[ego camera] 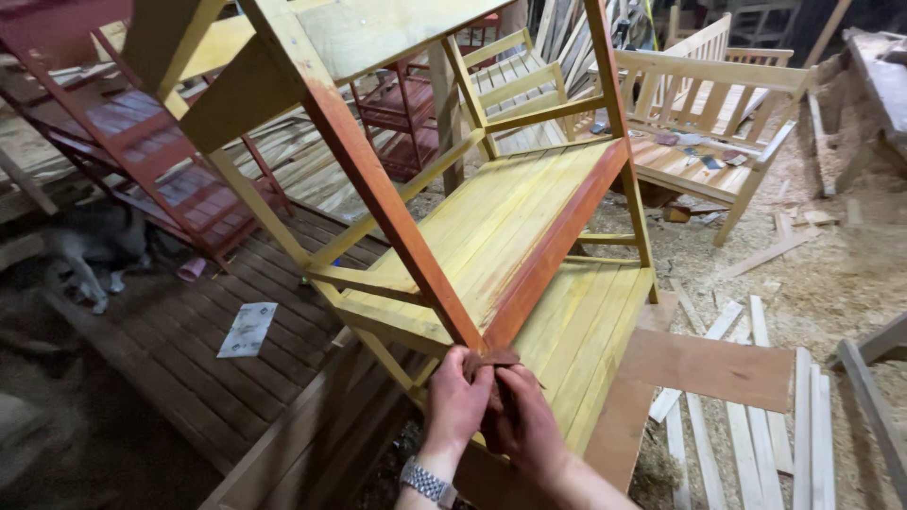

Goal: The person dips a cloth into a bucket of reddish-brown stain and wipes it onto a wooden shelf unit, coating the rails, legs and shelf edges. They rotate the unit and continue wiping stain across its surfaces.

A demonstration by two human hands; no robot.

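A yellow wooden shelf rack (491, 227) with slatted shelves stands in front of me, its near leg and shelf edge coloured reddish brown. My left hand (455, 406), with a metal watch on the wrist, and my right hand (527, 430) are both pinched on a small reddish-brown piece of sandpaper or cloth (489, 359). The piece is pressed against the corner where the red leg meets the shelf edge.
An unpainted wooden bench (709, 123) stands at the back right. Red-painted racks (142, 161) lie at the left on a dark slatted platform (189, 349), which bears a sheet of sandpaper (248, 329). A brown board (709, 368) and loose slats (756, 425) lie on sawdust at the right.
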